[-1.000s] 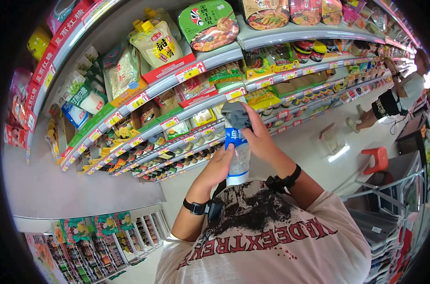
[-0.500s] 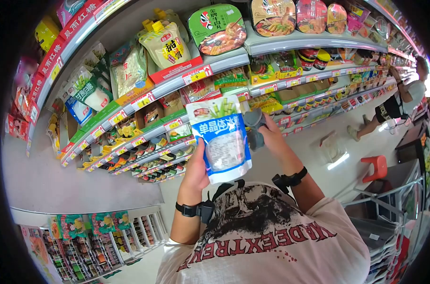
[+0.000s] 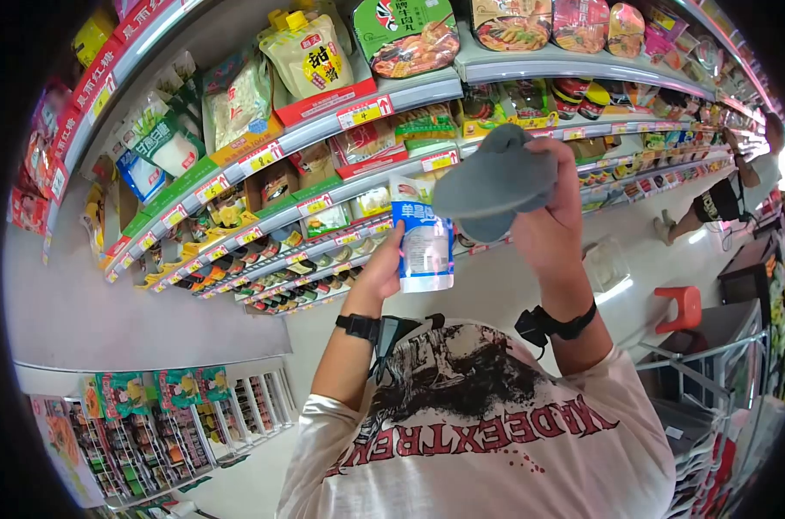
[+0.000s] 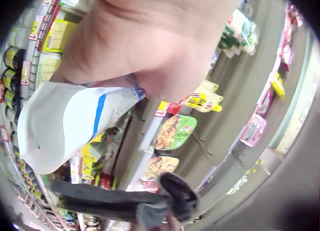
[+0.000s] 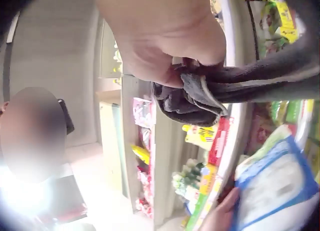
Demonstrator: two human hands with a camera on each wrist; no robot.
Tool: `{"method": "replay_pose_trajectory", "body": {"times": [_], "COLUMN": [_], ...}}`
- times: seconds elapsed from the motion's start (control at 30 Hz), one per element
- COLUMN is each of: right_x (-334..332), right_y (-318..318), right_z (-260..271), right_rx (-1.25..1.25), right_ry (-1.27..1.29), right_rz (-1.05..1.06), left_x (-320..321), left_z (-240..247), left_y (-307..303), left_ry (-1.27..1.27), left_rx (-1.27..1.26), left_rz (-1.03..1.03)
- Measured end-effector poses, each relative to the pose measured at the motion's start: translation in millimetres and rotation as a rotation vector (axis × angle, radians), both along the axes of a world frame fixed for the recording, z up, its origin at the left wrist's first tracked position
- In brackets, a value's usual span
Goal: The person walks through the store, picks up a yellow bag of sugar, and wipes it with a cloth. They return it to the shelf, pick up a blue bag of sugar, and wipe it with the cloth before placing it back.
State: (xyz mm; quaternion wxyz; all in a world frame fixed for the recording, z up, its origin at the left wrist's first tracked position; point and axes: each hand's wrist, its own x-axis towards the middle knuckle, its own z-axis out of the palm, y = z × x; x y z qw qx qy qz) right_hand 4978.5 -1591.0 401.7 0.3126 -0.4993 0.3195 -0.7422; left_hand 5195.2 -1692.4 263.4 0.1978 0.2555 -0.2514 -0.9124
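Note:
In the head view my left hand [image 3: 380, 275] grips a blue-and-white pouch of rock sugar [image 3: 426, 251] by its left side, thumb on the front. The pouch stands upright with its printed front towards me. My right hand [image 3: 552, 221] pinches a grey cloth [image 3: 496, 183] by its right part. The cloth hangs flat and overlaps the pouch's upper right corner in this view. From the left wrist, the pouch's white base [image 4: 62, 126] shows under the palm. The right wrist view has the folded cloth [image 5: 192, 98] bunched beneath the fingers.
Curved supermarket shelves [image 3: 323, 143] of packaged food run across the front. A sauce pouch [image 3: 309, 56] and a green noodle tray [image 3: 405, 39] stand on the upper shelf. To the right are a red stool [image 3: 679, 309], a clear bin [image 3: 607, 266] and another person [image 3: 730, 190].
The pouch has turned from edge-on to face me. The cloth, earlier at the pouch's top, has come off its right side and is now raised and spread in my right hand.

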Motion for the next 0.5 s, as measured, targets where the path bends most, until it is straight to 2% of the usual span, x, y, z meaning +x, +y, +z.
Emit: {"method": "replay_pose_trajectory", "body": {"times": [0.07, 0.17, 0.27, 0.3, 0.4, 0.5], "right_x": [8, 10, 7, 14, 40, 48], "right_y": [-5, -16, -27, -24, -16, -23], "right_z": [6, -13, -60, -64, -71, -77], "right_rx": [-0.01, 0.047, 0.266, 0.244, 0.165, 0.06], "right_ry": [0.001, 0.206, 0.858, 0.907, 1.017, 1.009], "right_rz": [-0.071, -0.031, -0.121, -0.144, -0.183, -0.168], "left_x": [-9, -21, -16, -15, -15, -14], "left_z": [-18, -14, 4, 8, 12, 22], "left_y": [-2, 6, 17, 19, 25, 30], "left_ry": [0.043, 0.093, 0.113, 0.145, 0.027, 0.141], "left_rx": [0.04, 0.127, 0.1, 0.044, -0.013, 0.009], "left_rz": [-0.047, 0.019, 0.108, 0.083, 0.158, 0.183]}}
